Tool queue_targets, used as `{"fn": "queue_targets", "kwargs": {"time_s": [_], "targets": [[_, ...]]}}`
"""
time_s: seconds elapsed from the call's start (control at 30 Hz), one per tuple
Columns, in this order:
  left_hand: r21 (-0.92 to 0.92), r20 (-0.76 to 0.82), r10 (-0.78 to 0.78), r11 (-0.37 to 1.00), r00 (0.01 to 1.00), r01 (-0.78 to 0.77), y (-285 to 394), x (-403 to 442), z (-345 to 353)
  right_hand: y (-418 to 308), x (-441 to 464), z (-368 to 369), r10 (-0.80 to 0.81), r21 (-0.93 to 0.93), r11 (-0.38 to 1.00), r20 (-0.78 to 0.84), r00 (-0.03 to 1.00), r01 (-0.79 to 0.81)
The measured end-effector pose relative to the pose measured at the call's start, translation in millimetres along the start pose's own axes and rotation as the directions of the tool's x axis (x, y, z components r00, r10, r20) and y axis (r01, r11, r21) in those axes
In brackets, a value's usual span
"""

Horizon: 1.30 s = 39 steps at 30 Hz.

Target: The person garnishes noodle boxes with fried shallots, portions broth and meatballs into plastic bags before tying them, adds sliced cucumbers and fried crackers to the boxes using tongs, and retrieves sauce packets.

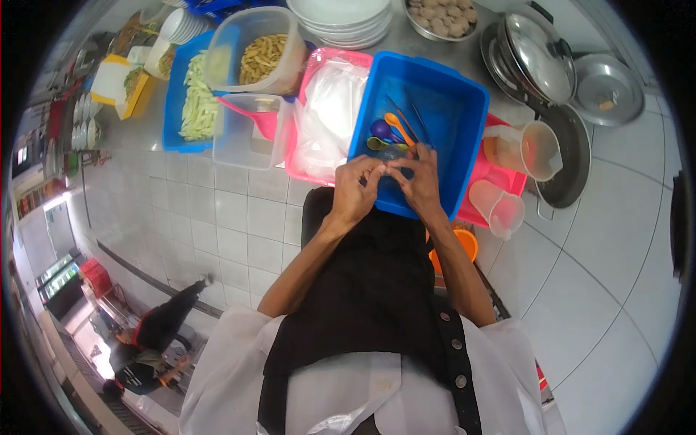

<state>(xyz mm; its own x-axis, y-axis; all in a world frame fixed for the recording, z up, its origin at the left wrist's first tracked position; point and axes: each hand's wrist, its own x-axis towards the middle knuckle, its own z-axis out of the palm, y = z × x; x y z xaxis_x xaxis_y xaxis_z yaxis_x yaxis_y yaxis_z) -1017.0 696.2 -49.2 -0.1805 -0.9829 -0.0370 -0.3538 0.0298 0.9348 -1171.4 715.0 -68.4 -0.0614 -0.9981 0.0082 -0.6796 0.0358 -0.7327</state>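
My left hand (357,190) and my right hand (419,181) meet over the near part of a blue tub (464,109). Both are closed, with thumbs and fingertips pinched together on what looks like a small clear plastic bag (392,154), partly hidden by the fingers. In the tub, just beyond the fingertips, lie an orange spoon (399,127), a purple measuring spoon (382,130), a yellow-green spoon (375,143) and thin dark sticks (420,119). To the left, clear plastic bags (333,101) lie in a pink tray (312,163).
Cut green vegetables fill a blue container (174,123) beside a clear box (239,138) with a pink scoop (264,125). Plastic jugs (533,148) stand right, near a pan (576,167). White plates (348,29) are stacked behind. Another person (152,341) is at lower left.
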Motion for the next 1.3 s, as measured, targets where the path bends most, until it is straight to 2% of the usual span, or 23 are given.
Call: {"fn": "queue_targets", "kwargs": {"time_s": [0.2,0.27,0.33,0.37,0.4,0.47,0.5,0.57,0.63,0.67,0.73,0.77,0.8,0.83,0.87,0.9,0.93,1.07,1.13,1.17,1.2,1.27,1.3], "targets": [[-0.168,0.064,-0.088,0.981,0.994,0.097,-0.3,-8.1,-4.9,2.5,-6.1,-10.1,-0.010,-0.023,1.000,0.111,0.994,0.013],[0.022,0.017,-0.024,0.999,1.000,0.024,8.3,-2.7,-29.5,4.9,14.4,-16.6,-0.048,-0.001,0.999,0.154,0.987,0.049],[0.259,-0.142,0.098,0.964,0.985,-0.058,5.1,4.2,-49.0,-8.6,34.4,-28.3,-0.036,-0.126,0.991,0.154,0.987,0.055],[0.479,-0.227,0.121,0.878,0.966,0.002,7.8,8.5,-53.1,-23.2,45.3,-31.9,-0.083,-0.277,0.957,0.043,0.996,0.091],[0.478,-0.240,0.123,0.878,0.963,0.007,3.1,11.4,-52.4,-34.7,59.6,-28.4,-0.095,-0.278,0.955,0.048,0.994,0.104],[0.705,-0.248,-0.214,0.629,0.945,0.328,-13.0,19.6,-47.9,-55.2,99.7,-10.2,-0.312,-0.223,0.935,-0.152,0.938,0.275],[0.711,-0.197,-0.196,0.646,0.961,0.277,-16.2,21.8,-49.4,-63.0,117.8,8.5,-0.413,-0.225,0.891,-0.046,0.909,0.394],[0.663,-0.122,-0.105,0.732,0.987,0.160,-10.6,17.0,-59.6,-63.5,138.1,37.1,-0.506,-0.236,0.832,0.052,0.861,0.502],[0.443,-0.079,0.033,0.896,0.996,0.005,-3.8,17.6,-77.5,-63.7,144.5,59.2,-0.359,-0.513,0.704,0.340,0.869,0.491],[0.431,-0.076,0.048,0.902,0.996,-0.011,0.9,15.9,-88.8,-64.5,142.6,62.8,-0.355,-0.531,0.695,0.333,0.873,0.485],[0.062,-0.039,0.150,0.987,0.988,-0.147,5.0,20.7,-114.3,-62.6,149.3,56.4,-0.196,-0.520,0.796,0.261,0.945,0.308],[-0.027,-0.028,0.177,0.984,0.984,-0.177,1.6,22.0,-125.6,-42.2,155.3,62.3,-0.305,-0.666,0.626,0.269,0.913,0.405],[-0.045,-0.013,0.179,0.983,0.984,-0.180,3.3,17.9,-142.3,-55.7,143.6,61.2,-0.287,-0.680,0.621,0.266,0.920,0.390],[-0.176,0.033,0.221,0.961,0.975,-0.212,11.1,18.0,-160.5,-81.6,129.3,49.7,-0.117,-0.185,0.973,0.121,0.986,0.139],[-0.300,0.064,0.274,0.922,0.960,-0.243,17.1,21.1,-178.3,-112.6,119.0,38.3,0.094,0.408,0.905,0.087,0.992,-0.121],[-0.385,0.096,0.270,0.898,0.958,-0.214,19.5,17.9,-194.6,-147.7,104.9,28.3,0.231,0.524,0.785,0.247,0.941,-0.330],[-0.398,0.105,0.279,0.891,0.955,-0.217,17.0,18.3,-210.2,-176.9,85.0,24.8,0.334,0.589,0.604,0.424,0.842,-0.537],[-0.566,0.134,0.279,0.809,0.951,-0.157,-7.2,15.1,-269.9,-229.4,47.8,41.5,0.390,0.381,0.660,0.562,0.729,-0.647],[-0.458,0.250,0.228,0.884,0.941,-0.093,-22.3,15.2,-308.4,-259.1,44.8,60.2,0.209,0.612,0.743,0.175,0.962,-0.272],[-0.319,0.346,0.210,0.943,0.915,-0.096,-32.8,18.1,-325.4,-278.2,52.2,70.5,0.163,0.520,0.843,-0.010,0.987,-0.134],[-0.315,0.357,0.210,0.944,0.910,-0.094,-36.4,24.0,-344.8,-290.2,58.1,75.0,0.171,0.525,0.840,-0.016,0.985,-0.138],[-0.140,0.630,0.103,0.990,0.770,-0.017,-37.2,42.6,-382.5,-307.9,77.2,86.8,0.139,0.467,0.879,-0.066,0.988,-0.093],[-0.131,0.627,0.101,0.991,0.772,-0.023,-44.7,50.8,-393.9,-311.4,90.3,92.9,0.145,0.410,0.909,-0.125,0.982,-0.082]]}}
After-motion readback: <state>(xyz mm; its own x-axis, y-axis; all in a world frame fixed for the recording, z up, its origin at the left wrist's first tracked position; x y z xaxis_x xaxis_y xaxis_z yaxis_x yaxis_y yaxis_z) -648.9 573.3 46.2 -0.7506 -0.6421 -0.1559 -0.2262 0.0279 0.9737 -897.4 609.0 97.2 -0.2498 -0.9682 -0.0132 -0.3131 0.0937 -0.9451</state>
